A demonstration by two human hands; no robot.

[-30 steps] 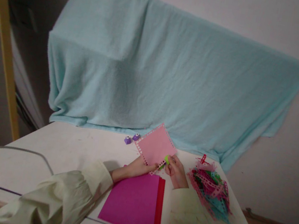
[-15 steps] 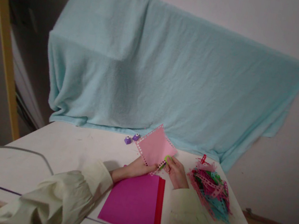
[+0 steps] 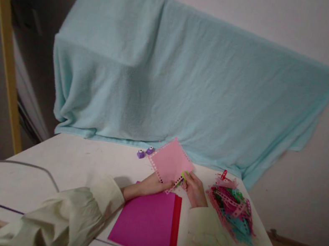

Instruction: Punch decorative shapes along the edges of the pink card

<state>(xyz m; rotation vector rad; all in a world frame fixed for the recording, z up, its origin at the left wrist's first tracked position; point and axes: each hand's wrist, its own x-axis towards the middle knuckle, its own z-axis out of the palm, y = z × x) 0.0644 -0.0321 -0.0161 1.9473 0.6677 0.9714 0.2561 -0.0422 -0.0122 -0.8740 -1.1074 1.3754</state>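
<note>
- White table (image 3: 81, 163) is set against a pale wall, and a light blue blanket (image 3: 171, 82) is draped over something bulky behind it.
- A pink sheet (image 3: 170, 162) with punched, lacy edges is held tilted above the table, near its far edge, between the two hands.
- The sheet's lower left edge is pinched by the left hand (image 3: 150, 185), fingers closed on the paper.
- A small green punch (image 3: 184, 176) is gripped by the right hand (image 3: 194, 190), fingers curled shut around it; it is set against the sheet's lower right edge.
- Cream sleeves (image 3: 71, 217) are worn on both arms.
- A magenta sheet (image 3: 147, 221) lies flat just below the hands, with a red sheet (image 3: 174, 231) showing along its right side.
- Two purple punches (image 3: 145, 152) stand just left of the pink sheet, near the blanket.
- A heap of scraps (image 3: 232, 209) in pink, green, blue and red lies to the right of the right hand.
- A wooden post (image 3: 5, 48) is seen at the left.
</note>
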